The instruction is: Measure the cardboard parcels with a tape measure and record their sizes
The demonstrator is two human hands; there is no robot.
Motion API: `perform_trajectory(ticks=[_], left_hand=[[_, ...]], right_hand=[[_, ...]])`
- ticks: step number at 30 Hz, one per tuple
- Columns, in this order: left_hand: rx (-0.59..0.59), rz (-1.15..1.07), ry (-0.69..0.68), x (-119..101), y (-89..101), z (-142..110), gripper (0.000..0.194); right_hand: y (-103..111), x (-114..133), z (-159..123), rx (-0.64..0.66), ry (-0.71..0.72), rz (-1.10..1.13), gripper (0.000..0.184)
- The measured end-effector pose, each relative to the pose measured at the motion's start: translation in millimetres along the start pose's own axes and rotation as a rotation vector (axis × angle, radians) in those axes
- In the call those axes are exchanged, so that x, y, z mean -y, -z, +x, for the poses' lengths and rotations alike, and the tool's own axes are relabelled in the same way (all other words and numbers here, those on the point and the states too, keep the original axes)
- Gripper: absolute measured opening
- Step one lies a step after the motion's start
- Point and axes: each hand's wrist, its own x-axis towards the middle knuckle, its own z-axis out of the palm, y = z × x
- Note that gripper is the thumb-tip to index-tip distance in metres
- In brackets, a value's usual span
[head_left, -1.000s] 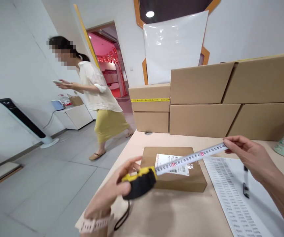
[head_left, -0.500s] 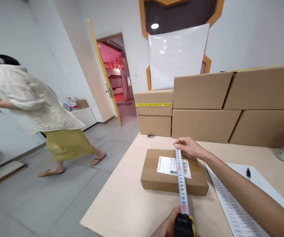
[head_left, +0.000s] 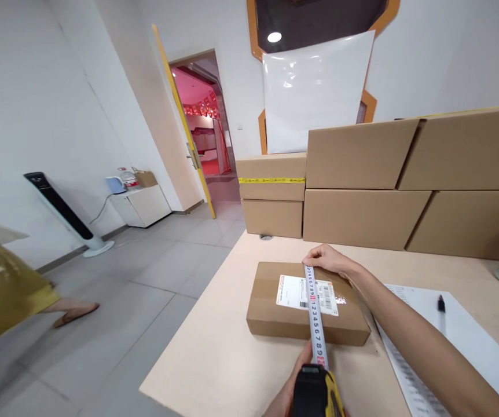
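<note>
A flat cardboard parcel (head_left: 275,307) with a white shipping label (head_left: 293,289) lies on the pale table (head_left: 215,370). My right hand (head_left: 327,259) pinches the end of a white measuring tape (head_left: 314,315) at the parcel's far edge. The tape runs straight across the parcel toward me. My left hand (head_left: 290,389) grips the black and yellow tape measure case (head_left: 316,394) at the near edge of the table, close to the parcel's front side.
Large cardboard boxes (head_left: 362,191) are stacked along the table's back. A printed sheet (head_left: 410,370) with a black pen (head_left: 441,303) lies at right. A person in a yellow skirt (head_left: 6,289) walks at far left. A tower fan (head_left: 62,214) and low cabinet (head_left: 143,205) stand by the wall.
The tape swung from a slant to lie front-to-back across the parcel. My left hand pulled the case toward me, then nudged nearer the parcel. The other person walked off to the left.
</note>
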Motion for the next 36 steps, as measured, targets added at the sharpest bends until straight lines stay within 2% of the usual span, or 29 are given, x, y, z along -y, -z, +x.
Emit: perform_trajectory(ticks=[4,10,15,17,21,26,33,36], left_hand=[[-0.008,0.001,-0.015,7.9,-0.1,5.9,0.097],[-0.036,0.110,0.012,22.7,11.5,10.6,0.115],[-0.016,-0.143,0.037,24.4,11.6,8.8,0.101],[-0.031,-0.171,0.025,21.8,10.0,9.2,0.104],[-0.120,-0.082,0.002,18.5,12.0,12.0,0.115],[-0.053,0.076,-0.050,23.2,22.0,16.0,0.117],[-0.080,0.029,-0.022,11.0,1.5,11.9,0.119],[-0.056,0.035,-0.028,7.0,-3.2,11.6,0.116]], right_hand=[[-0.7,2.6,1.8,0.031,-0.025,0.036,0.025],[-3.0,2.6,3.5,0.019,-0.029,0.053,0.022],[-2.4,4.4,2.8,0.020,-0.023,0.052,0.020],[-2.5,4.8,2.5,0.018,-0.022,0.051,0.020],[-3.1,4.7,2.7,0.016,-0.015,0.050,0.018],[-3.3,4.7,3.4,0.015,-0.017,0.057,0.016],[-3.8,6.0,4.4,0.007,-0.027,0.071,0.015],[-4.2,7.0,3.6,-0.001,-0.031,0.072,0.015]])
